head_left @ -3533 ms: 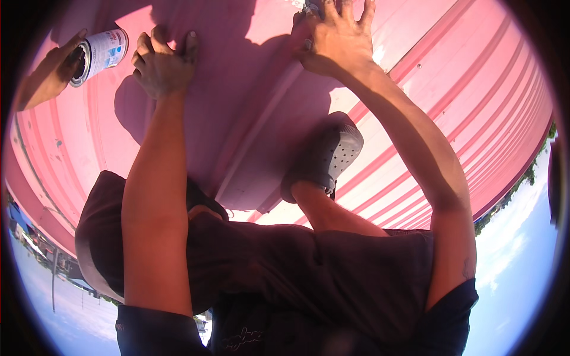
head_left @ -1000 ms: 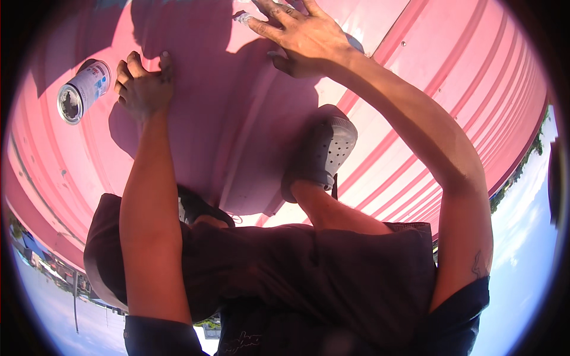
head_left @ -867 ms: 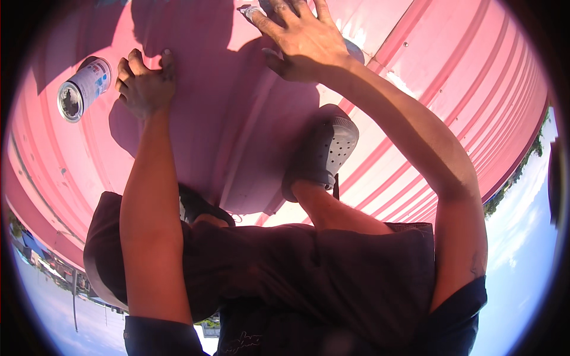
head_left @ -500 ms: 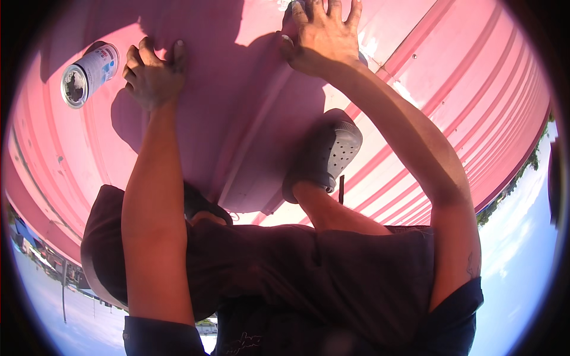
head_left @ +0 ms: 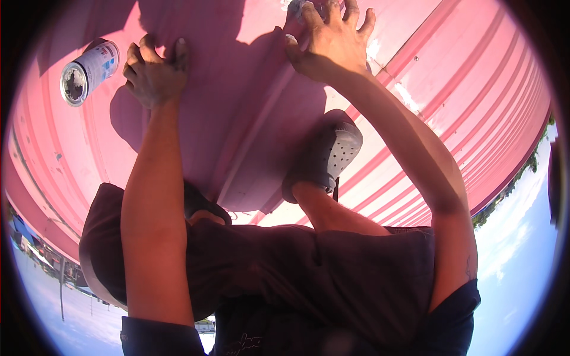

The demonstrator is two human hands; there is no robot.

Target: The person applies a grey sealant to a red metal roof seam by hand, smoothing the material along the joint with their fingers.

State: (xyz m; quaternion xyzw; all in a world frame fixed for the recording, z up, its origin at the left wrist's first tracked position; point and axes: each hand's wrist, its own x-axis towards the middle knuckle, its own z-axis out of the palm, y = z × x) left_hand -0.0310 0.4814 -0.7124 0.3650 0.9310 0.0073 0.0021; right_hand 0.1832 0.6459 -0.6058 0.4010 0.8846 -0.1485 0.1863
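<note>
My right hand [head_left: 333,50] lies on the pink ribbed metal roof [head_left: 427,65] at the top of the view. Its fingers are spread, and the index fingertip presses at a grey-white paste smear [head_left: 298,7]. Pale paste also coats the thumb tip. Over to the left, my left hand [head_left: 155,74] leans on the shaded metal with its fingers apart and a little bent, holding nothing. Beside it is an open metal can [head_left: 89,72] with a white and blue label; dark and pale residue shows at its mouth.
Several raised ribs run across the roof, and more white smears [head_left: 407,98] lie near my right forearm. My foot in a grey clog [head_left: 335,148] stands on the sheet between my arms. Sky and trees [head_left: 504,196] show past the right roof edge.
My right hand has slid slightly to the right, its fingers a bit more spread, uncovering more of the grey-white smear. The left hand and the can stay practically where they were.
</note>
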